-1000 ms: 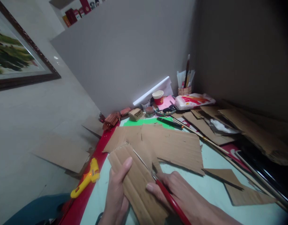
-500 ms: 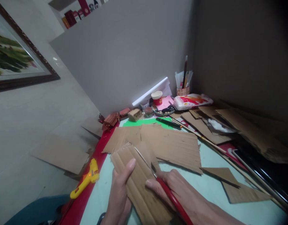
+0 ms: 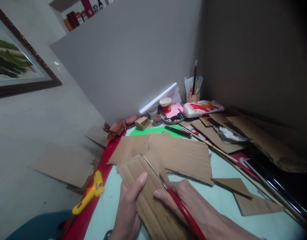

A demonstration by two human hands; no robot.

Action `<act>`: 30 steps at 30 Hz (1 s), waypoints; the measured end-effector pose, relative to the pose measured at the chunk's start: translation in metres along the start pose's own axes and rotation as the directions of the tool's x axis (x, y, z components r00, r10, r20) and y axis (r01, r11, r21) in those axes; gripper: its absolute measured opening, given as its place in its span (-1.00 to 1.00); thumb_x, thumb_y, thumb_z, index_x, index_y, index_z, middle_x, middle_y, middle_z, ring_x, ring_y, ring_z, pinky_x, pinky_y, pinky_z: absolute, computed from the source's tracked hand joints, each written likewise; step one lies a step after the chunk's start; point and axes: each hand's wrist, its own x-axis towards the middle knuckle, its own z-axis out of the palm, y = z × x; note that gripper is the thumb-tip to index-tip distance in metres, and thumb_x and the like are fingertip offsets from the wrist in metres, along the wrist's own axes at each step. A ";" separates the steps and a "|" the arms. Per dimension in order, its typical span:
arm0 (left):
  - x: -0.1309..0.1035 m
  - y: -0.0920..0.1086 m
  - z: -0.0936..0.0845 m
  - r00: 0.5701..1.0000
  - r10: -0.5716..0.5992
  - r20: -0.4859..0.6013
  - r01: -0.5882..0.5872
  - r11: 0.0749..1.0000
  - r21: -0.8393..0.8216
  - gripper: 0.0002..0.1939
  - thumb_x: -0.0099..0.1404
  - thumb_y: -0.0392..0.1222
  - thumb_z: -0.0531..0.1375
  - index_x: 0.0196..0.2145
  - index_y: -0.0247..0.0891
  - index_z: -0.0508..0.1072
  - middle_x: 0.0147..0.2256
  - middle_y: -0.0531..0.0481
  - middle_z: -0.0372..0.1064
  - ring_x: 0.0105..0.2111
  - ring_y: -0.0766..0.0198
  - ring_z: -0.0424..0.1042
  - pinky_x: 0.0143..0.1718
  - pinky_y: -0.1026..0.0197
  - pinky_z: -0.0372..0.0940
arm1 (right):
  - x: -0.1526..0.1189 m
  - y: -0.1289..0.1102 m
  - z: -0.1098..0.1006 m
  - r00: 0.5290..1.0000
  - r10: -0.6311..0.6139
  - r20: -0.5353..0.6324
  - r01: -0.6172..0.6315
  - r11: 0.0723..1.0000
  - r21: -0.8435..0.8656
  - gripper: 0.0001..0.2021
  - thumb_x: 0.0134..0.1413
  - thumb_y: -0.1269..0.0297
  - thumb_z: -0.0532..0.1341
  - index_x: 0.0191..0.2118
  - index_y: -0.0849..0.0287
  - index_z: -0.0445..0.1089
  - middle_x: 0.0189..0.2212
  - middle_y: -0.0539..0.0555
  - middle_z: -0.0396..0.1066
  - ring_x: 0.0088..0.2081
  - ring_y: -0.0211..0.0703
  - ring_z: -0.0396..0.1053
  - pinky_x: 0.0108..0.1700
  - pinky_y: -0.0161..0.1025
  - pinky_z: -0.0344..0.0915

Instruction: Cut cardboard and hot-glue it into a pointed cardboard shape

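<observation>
A strip of brown corrugated cardboard (image 3: 145,200) is gripped in my left hand (image 3: 129,201), its thumb pressed flat on the upper face. My right hand (image 3: 186,200) holds red-handled scissors (image 3: 181,206), whose blades lie along the strip's right edge and point to its far end. The fingers of my right hand partly hide the handles. Beyond the strip, larger cardboard pieces (image 3: 186,155) lie flat on the pale table covering (image 3: 226,200). Two cut cardboard scraps (image 3: 256,203) are to the right of my right hand.
A yellow glue gun (image 3: 90,193) rests on the red left edge of the table. At the back stand a paper cup (image 3: 165,105), a pen holder (image 3: 193,97) and a tissue pack (image 3: 203,108). Stacked cardboard (image 3: 263,140) and thin sticks (image 3: 226,155) lie on the right.
The scissors and the strip stay in almost the same pose, with the blades still along the edge. The whole view has shifted slightly.
</observation>
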 end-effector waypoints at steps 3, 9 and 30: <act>0.001 -0.001 -0.001 1.000 0.004 0.029 -0.005 1.000 0.008 -0.07 0.13 -0.24 0.44 0.37 -0.16 0.14 -0.04 -0.19 0.60 -0.09 -0.07 0.62 0.00 -0.03 0.49 | 0.003 0.000 -0.001 1.000 0.012 0.008 -0.012 1.000 0.017 -0.49 0.31 -0.12 0.10 -0.54 0.15 0.16 -0.59 -0.03 0.21 -0.52 -0.26 0.11 -0.48 -0.27 -0.01; -0.002 -0.007 -0.003 0.995 -0.025 0.096 0.021 0.999 0.041 -0.02 0.14 -0.20 0.44 0.40 -0.21 0.07 -0.10 -0.20 0.62 -0.10 -0.09 0.62 -0.04 0.01 0.50 | 0.000 0.002 -0.003 0.993 -0.110 -0.049 0.114 0.989 0.091 -0.51 0.32 -0.03 0.15 -0.57 0.13 0.14 -0.63 -0.08 0.13 -0.53 -0.27 0.06 -0.46 -0.27 0.04; -0.004 -0.009 0.001 0.998 -0.007 0.066 0.002 0.997 0.080 -0.05 0.08 -0.15 0.47 0.36 -0.20 0.16 -0.11 -0.16 0.62 -0.15 -0.06 0.62 -0.07 0.01 0.46 | 0.008 0.008 -0.001 0.999 -0.039 -0.036 0.042 0.995 0.093 -0.45 0.31 -0.13 0.14 -0.56 0.18 0.14 -0.61 -0.08 0.10 -0.50 -0.29 0.04 -0.49 -0.31 -0.01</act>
